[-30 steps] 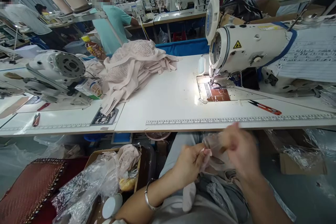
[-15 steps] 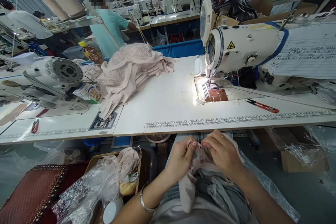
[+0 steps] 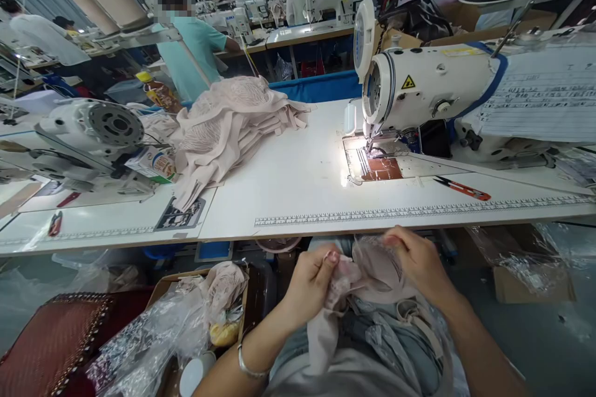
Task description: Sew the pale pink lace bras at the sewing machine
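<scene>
— What have you got there?
— A pale pink garment piece (image 3: pixel 372 270), down in my lap below the table edge (image 3: pixel 326 229). My left hand (image 3: pixel 310 282) pinches one side, my right hand (image 3: pixel 419 260) grips the other.
— And on top?
— The sewing machine (image 3: pixel 433 84), lamp lit, red snips (image 3: pixel 460 188) beside it, pink fabric pile (image 3: pixel 228 127) at left.

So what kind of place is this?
Most likely a garment sewing workshop: a sewing machine on a white table, a pile of pink fabric, and more machines in rows behind.
</scene>
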Action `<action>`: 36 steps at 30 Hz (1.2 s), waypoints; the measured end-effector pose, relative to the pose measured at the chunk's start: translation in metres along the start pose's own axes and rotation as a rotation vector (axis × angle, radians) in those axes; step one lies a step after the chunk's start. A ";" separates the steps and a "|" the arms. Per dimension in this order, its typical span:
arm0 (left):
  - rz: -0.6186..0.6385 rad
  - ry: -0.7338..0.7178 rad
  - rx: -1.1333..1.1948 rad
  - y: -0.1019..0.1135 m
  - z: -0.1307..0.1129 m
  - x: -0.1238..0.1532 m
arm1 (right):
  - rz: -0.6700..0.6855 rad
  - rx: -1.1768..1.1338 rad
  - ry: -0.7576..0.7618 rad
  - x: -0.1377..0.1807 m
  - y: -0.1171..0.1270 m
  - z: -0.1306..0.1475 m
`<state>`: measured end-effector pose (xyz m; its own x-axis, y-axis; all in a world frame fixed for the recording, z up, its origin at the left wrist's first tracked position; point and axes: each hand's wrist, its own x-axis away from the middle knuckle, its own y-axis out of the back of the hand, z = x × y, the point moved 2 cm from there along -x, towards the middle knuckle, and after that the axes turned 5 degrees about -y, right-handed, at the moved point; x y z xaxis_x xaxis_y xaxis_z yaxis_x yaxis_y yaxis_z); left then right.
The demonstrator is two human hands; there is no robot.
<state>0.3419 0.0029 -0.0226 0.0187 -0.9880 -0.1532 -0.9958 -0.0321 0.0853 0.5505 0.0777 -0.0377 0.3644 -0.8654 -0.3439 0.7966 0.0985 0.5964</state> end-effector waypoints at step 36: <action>0.260 0.171 0.162 -0.011 0.014 -0.008 | -0.120 0.601 0.469 0.032 -0.011 0.047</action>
<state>0.3517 0.0132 -0.0362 -0.2361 -0.9715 0.0216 -0.9703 0.2345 -0.0601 0.5302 0.0255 -0.0212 0.5653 -0.5412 -0.6226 0.4940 -0.3823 0.7809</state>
